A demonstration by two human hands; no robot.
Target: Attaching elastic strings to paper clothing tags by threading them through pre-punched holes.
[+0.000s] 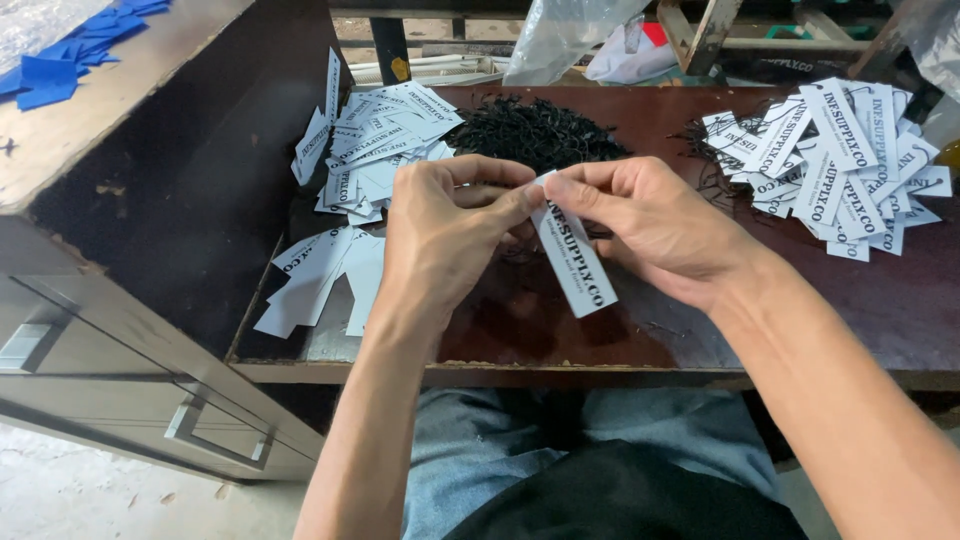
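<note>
My left hand (445, 225) and my right hand (640, 215) meet above the dark wooden table (620, 335), fingertips pinched together at the top end of a white paper tag (575, 262) with dark print. The tag hangs down tilted between both hands. Whether a string is held at the pinch point is hidden by my fingers. Behind my hands lies a heap of black strings (535, 130).
A pile of loose white tags (385, 135) lies at the back left, with more (320, 275) near the left edge. A pile of tags with strings (840, 165) is at the right. A grey drawer cabinet (120, 300) with blue pieces (70, 50) on top stands at left. Plastic bags (565, 35) sit behind.
</note>
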